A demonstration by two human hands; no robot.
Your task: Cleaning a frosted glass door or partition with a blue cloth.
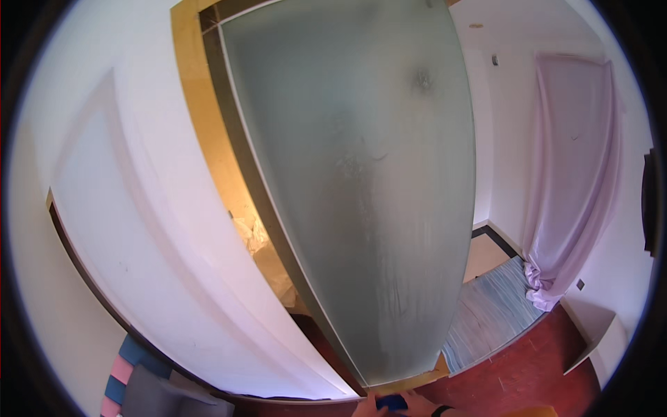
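Down at the very bottom edge of the view we see our two hands meeting over a small dark blue object [391, 402], right below the foot of a tall frosted glass panel [354, 181]. Our left hand [366, 409] shows only as a sliver of fingers touching the object's left end; our right hand [420, 404], with a dark band at the wrist, lies against its right end. Both are cut off by the frame, so we cannot tell whether the fingers are clamped or just resting.

The blue object lies with its long axis running left to right, roughly along the panel's bottom edge.

The glass leans wide across the middle, edged by a gold frame [198, 118] on its left and underneath. Left of that stands a white wall [125, 181]. To the right the room opens: red-brown floor [514, 375], a striped blue mat [490, 313] and a pale lilac curtain [573, 174] bunched at the floor. At lower left sits a grey cushion [156, 396] beside pink and blue blocks.
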